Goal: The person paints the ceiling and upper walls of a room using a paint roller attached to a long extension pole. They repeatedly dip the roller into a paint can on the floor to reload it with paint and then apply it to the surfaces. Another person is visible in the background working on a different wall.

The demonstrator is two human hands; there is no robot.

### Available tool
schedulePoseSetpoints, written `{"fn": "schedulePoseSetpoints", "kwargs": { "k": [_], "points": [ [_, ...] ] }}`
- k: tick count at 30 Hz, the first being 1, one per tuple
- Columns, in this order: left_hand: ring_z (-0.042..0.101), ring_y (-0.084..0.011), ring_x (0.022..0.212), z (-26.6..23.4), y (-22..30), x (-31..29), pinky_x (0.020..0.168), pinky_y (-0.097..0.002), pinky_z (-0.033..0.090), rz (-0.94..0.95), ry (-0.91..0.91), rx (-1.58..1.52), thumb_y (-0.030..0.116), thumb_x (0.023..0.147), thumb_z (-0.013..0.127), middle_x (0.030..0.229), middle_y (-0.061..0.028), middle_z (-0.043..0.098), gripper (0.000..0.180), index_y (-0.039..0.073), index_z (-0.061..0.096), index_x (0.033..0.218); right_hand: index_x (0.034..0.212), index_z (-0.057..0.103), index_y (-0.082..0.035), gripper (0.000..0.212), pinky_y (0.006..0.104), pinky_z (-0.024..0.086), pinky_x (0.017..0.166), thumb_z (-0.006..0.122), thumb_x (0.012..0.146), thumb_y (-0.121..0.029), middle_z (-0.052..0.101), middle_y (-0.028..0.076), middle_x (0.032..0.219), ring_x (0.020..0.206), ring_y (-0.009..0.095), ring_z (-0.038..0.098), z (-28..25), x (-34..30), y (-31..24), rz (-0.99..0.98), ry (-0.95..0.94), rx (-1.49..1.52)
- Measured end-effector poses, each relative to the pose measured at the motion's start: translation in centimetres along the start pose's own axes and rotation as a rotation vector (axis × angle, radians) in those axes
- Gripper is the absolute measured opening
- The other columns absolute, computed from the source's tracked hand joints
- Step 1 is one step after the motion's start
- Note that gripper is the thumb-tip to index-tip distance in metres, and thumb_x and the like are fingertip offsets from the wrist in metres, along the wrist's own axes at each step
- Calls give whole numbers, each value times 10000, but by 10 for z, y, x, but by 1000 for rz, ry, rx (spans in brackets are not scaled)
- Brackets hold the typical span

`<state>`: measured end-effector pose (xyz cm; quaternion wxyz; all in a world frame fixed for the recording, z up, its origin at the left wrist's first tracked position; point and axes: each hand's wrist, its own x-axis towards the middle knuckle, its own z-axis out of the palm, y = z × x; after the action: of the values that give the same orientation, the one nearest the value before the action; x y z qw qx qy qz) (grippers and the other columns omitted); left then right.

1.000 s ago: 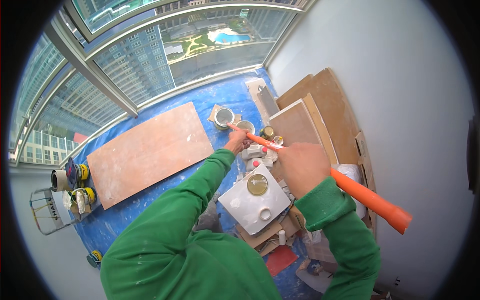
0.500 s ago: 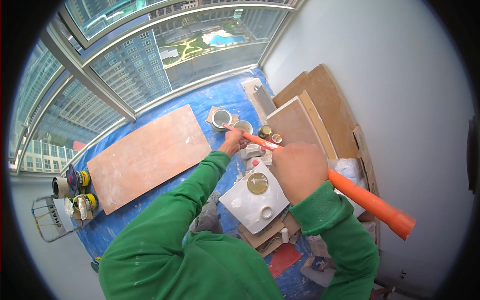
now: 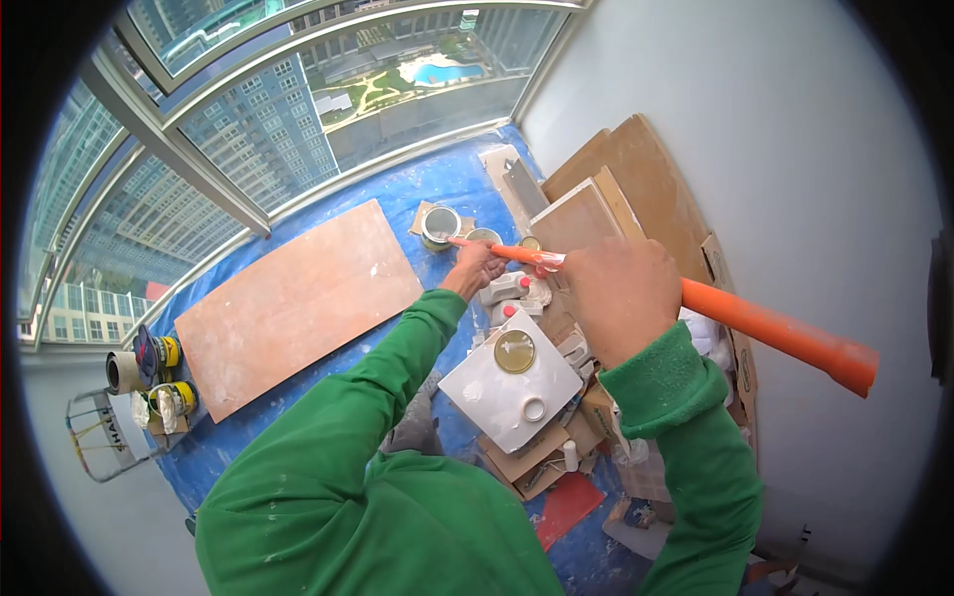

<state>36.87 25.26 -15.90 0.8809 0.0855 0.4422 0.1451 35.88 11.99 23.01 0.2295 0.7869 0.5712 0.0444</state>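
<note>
Both my hands grip a long orange plastic pipe [image 3: 765, 328] that slants across the view. Its wide flared end rises toward me at the right, and its narrow far end lies over or at the rim of an open metal can [image 3: 441, 223]; whether it touches is unclear. Fingers curled, my left hand [image 3: 477, 266] holds the pipe near that far end. My right hand [image 3: 621, 298] closes around it higher up, slightly blurred. A second open can [image 3: 483, 237] stands partly hidden behind the pipe. Just beyond my left hand sits a small round tin [image 3: 530, 243].
A large plywood board [image 3: 298, 308] lies on blue sheeting [image 3: 378, 204] at the left. Grey jugs [image 3: 505, 288] and a white panel [image 3: 487, 395] bearing a gold lid [image 3: 515, 352] are below my hands. Boards [image 3: 661, 189] lean on the right wall. Paint tins [image 3: 171, 399] stand far left.
The pipe's flared end has swung up and to the right with my right hand. My left hand has shifted slightly upward and right, still on the pipe.
</note>
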Motion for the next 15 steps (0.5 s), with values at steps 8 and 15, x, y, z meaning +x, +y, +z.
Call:
{"fn": "schedulePoseSetpoints", "kwargs": {
  "k": [8, 15],
  "points": [
    [666, -273, 730, 5, 8, 4, 544, -334, 505, 29, -2, -20, 119, 895, 446, 888, -185, 642, 148, 13, 488, 988, 682, 683, -117, 68, 353, 505, 558, 635, 728, -131, 633, 75, 643, 628, 239, 658, -2, 12, 0, -32, 88, -18],
    [596, -255, 806, 21, 9, -5, 662, -350, 508, 17, -105, -185, 128, 886, 407, 961, -147, 583, 183, -2, 472, 998, 627, 670, -127, 105, 350, 477, 580, 636, 724, -104, 616, 73, 626, 660, 231, 643, -29, 8, 16, -117, 206, -129]
  ]
}}
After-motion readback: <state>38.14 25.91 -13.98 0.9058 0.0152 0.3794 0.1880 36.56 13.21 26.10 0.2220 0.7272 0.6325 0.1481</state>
